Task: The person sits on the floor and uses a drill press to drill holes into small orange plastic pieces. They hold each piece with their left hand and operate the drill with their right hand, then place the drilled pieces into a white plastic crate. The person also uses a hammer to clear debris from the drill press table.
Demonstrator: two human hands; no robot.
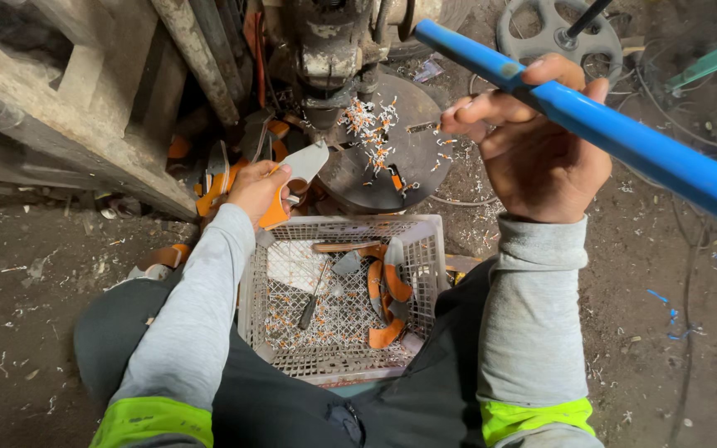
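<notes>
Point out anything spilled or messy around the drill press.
Orange and white shavings lie scattered over the round press table and inside the plastic crate. Left hand holds an orange-handled part; right hand grips the blue lever.

grey long sleeves, neon yellow-green upper-arm bands, dark trousers, bare hands.

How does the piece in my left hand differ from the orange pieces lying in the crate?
The piece in the left hand shows a grey blade pointing up toward the machine; the orange pieces in the crate lie flat and curved like handles. One is held, the others rest loose. Both show orange parts.
</notes>
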